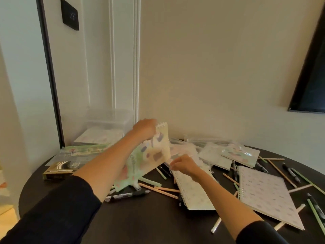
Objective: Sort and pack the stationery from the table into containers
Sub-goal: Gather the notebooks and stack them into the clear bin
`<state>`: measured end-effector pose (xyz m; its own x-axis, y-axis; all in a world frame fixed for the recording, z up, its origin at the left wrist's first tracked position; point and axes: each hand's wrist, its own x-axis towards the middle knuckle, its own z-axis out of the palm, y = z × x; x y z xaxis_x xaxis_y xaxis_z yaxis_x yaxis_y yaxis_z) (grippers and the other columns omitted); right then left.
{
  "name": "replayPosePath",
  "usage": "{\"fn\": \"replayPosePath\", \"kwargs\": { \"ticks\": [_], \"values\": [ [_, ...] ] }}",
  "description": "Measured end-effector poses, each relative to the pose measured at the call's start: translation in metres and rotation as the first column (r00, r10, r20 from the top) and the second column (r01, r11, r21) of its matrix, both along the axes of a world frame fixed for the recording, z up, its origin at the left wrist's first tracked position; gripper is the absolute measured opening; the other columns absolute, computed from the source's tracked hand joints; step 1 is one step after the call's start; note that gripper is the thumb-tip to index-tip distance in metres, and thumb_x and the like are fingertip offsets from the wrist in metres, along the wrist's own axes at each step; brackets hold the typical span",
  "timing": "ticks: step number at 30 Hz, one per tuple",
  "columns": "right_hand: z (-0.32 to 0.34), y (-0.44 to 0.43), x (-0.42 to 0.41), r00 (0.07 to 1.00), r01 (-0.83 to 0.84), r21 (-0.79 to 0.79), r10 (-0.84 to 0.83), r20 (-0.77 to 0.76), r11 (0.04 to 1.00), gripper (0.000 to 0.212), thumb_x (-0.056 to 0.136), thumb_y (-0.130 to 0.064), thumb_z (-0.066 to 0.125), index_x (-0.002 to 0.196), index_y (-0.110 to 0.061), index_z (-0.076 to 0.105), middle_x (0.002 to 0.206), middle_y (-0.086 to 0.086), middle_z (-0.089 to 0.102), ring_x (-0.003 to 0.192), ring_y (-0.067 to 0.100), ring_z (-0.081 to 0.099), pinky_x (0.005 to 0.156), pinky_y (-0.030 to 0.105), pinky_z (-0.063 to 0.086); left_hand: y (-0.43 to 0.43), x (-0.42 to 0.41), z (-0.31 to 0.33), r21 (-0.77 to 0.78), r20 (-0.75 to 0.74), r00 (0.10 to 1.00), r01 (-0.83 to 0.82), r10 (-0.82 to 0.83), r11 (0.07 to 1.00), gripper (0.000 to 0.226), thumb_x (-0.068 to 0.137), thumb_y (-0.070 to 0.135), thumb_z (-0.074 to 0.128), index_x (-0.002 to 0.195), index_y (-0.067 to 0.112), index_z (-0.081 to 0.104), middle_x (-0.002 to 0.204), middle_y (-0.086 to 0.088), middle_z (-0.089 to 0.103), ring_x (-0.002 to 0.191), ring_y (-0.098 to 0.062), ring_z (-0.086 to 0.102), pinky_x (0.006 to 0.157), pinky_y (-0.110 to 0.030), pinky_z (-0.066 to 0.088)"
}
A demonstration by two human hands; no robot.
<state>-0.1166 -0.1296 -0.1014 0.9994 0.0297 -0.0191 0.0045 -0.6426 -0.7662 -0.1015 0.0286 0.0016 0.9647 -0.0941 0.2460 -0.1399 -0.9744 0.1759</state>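
Gripping notebook [161,147] at its spiral top with left hand [145,128], held up off table [158,217], hanging down-right of grip. Clear bin [107,124] just behind grip. Right hand [184,165] lower, fingers curled by notebook's bottom corner; hold blurred, cannot tell. Pencils [163,189] underneath.

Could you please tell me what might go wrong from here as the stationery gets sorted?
1. The left hand holds the small notebook by its top corner only, above the table; it might slip onto the black pen below.
2. The right hand picks at the overlapping pile; a pull could drag the spiral notebook under it.
3. The right sleeve, passing low, could roll the white pencil off the table.
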Motion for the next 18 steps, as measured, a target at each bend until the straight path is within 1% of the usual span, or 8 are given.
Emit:
{"fn": "replayPosePath", "kwargs": {
  "ticks": [3,6,8,10,12,15,17,18],
  "values": [
    [0.01,-0.013,0.002,0.998,0.044,0.19,-0.051,0.028,0.981,0.048,0.084,-0.008,0.06,0.13,-0.006,0.049,0.124,0.015,0.055,0.111,0.024,0.054,0.085,0.029,0.044,-0.013,-0.001,0.011,0.021,0.002,0.99,0.138,-0.138,0.99,0.021,0.095,0.014,0.047,0.116,0.011,0.051,0.111,-0.009,0.057,0.089,-0.024,0.051,0.067,-0.028,0.036],
    [0.023,-0.028,0.001,0.99,0.017,0.323,-0.061,0.128,0.946,0.057,0.084,-0.01,0.064,0.135,-0.017,0.04,0.122,0.003,0.048,0.115,0.019,0.046,0.089,0.029,0.041,-0.028,0.0,0.012,0.011,-0.004,0.967,0.256,-0.256,0.967,0.008,0.093,0.015,0.049,0.101,0.012,0.05,0.096,-0.007,0.054,0.078,-0.02,0.046,0.061,-0.027,0.032],
    [0.03,-0.036,0.0,0.985,-0.052,0.348,-0.011,0.175,0.936,0.042,0.084,-0.007,0.064,0.124,-0.014,0.053,0.114,0.002,0.055,0.109,0.018,0.053,0.083,0.025,0.046,-0.038,0.001,0.012,0.022,-0.04,0.944,0.33,-0.329,0.944,0.014,0.093,0.015,0.049,0.106,0.009,0.051,0.095,-0.006,0.052,0.082,-0.021,0.046,0.068,-0.028,0.034],
    [0.036,-0.042,-0.005,0.98,-0.108,0.348,0.042,0.194,0.931,0.02,0.086,-0.007,0.061,0.105,-0.011,0.063,0.099,0.002,0.065,0.088,0.014,0.062,0.069,0.019,0.051,-0.049,0.001,0.014,0.014,-0.041,0.92,0.391,-0.39,0.92,0.009,0.094,0.013,0.049,0.102,0.008,0.051,0.092,-0.008,0.052,0.081,-0.023,0.046,0.07,-0.028,0.034],
    [0.039,-0.049,-0.006,0.97,-0.103,0.359,0.013,0.244,0.928,0.013,0.088,-0.01,0.06,0.1,-0.013,0.065,0.093,0.003,0.068,0.076,0.01,0.064,0.063,0.019,0.053,-0.059,0.002,0.017,-0.018,0.012,0.909,0.416,-0.416,0.909,0.004,0.094,0.009,0.049,0.097,0.012,0.051,0.092,-0.007,0.053,0.081,-0.022,0.047,0.069,-0.028,0.033],
    [0.042,-0.059,-0.003,0.935,-0.048,0.45,-0.118,0.335,0.891,0.014,0.09,-0.015,0.058,0.102,-0.017,0.064,0.093,0.003,0.069,0.077,0.015,0.068,0.062,0.029,0.058,-0.073,0.005,0.019,-0.123,0.155,0.911,0.402,-0.383,0.907,0.012,0.094,0.014,0.052,0.105,0.014,0.056,0.104,-0.006,0.059,0.096,-0.024,0.056,0.078,-0.029,0.036],
    [0.045,-0.066,-0.002,0.906,0.053,0.52,-0.261,0.335,0.852,0.011,0.09,-0.015,0.056,0.1,-0.017,0.061,0.093,0.006,0.067,0.079,0.022,0.067,0.066,0.039,0.058,-0.082,0.008,0.016,-0.117,0.252,0.899,0.396,-0.359,0.911,0.025,0.095,0.016,0.049,0.12,0.016,0.052,0.119,-0.007,0.053,0.115,-0.028,0.049,0.091,-0.034,0.036],
    [0.045,-0.072,0.0,0.881,0.129,0.562,-0.354,0.314,0.817,0.009,0.09,-0.014,0.054,0.098,-0.016,0.059,0.092,0.007,0.065,0.078,0.024,0.064,0.066,0.038,0.055,-0.085,0.01,0.013,-0.119,0.293,0.896,0.381,-0.334,0.917,0.034,0.096,0.014,0.045,0.129,0.016,0.046,0.127,-0.008,0.047,0.12,-0.028,0.044,0.096,-0.037,0.035]
  ]
}}
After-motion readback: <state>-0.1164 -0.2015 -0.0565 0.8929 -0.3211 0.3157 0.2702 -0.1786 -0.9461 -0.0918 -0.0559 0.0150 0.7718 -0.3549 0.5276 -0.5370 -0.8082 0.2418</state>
